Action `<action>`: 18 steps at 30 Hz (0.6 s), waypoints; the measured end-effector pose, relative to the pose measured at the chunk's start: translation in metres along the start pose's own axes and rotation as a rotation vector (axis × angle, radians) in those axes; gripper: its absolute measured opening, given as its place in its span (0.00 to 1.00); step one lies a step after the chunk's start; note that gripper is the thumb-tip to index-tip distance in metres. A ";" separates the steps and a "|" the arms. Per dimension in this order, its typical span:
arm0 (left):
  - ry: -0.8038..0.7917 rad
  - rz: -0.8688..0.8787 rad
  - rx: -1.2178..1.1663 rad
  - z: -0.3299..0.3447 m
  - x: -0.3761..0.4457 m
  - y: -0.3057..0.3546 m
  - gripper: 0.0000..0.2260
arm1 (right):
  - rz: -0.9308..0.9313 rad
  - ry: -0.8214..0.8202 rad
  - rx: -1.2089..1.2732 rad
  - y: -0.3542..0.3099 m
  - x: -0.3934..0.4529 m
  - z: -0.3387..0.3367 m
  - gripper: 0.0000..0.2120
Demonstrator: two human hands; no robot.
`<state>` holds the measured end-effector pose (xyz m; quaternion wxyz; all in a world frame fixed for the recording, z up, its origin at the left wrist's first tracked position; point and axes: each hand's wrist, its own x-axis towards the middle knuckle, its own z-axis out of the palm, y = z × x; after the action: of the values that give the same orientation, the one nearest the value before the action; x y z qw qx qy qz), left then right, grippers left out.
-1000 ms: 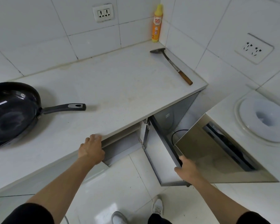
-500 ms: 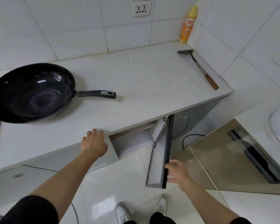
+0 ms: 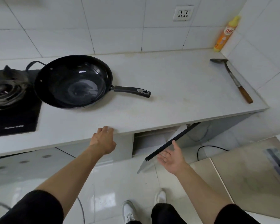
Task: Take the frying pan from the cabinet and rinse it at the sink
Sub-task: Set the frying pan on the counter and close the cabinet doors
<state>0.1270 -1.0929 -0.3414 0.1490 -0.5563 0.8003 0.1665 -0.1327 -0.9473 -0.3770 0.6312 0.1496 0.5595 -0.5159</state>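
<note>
A black frying pan (image 3: 73, 81) sits on the white counter (image 3: 168, 94), its dark handle pointing right. Under the counter's front edge a cabinet door (image 3: 166, 145) stands partly ajar. My left hand (image 3: 103, 139) rests with its fingers on the counter's front edge, holding nothing. My right hand (image 3: 171, 156) is palm-up with fingers spread, just right of the door's edge and apart from it or barely touching. The sink is out of view.
A gas hob (image 3: 10, 101) lies left of the pan. A spatula with a wooden handle (image 3: 233, 80) and a yellow detergent bottle (image 3: 224, 34) are at the counter's right end. A black cable (image 3: 208, 149) runs along the floor. My shoes (image 3: 129, 210) are below.
The cabinet door has swung further toward shut. My right hand let go of its edge and opened palm-up. The view has shifted left, bringing the hob into sight.
</note>
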 end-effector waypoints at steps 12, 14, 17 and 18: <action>-0.020 0.007 -0.005 0.009 0.000 -0.005 0.29 | 0.000 -0.053 0.228 -0.006 0.029 0.034 0.39; -0.028 0.013 -0.024 0.007 0.001 -0.008 0.30 | -0.003 -0.050 0.269 -0.007 0.036 0.042 0.38; -0.021 0.011 -0.048 0.006 0.001 -0.011 0.32 | 0.012 -0.054 0.302 -0.011 0.045 0.047 0.39; -0.019 0.009 -0.049 0.007 0.000 -0.012 0.32 | 0.018 -0.058 0.302 -0.011 0.049 0.047 0.40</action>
<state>0.1384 -1.0939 -0.3485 0.1422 -0.5548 0.7970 0.1918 -0.1238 -1.0122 -0.3994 0.6220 0.2329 0.4555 -0.5928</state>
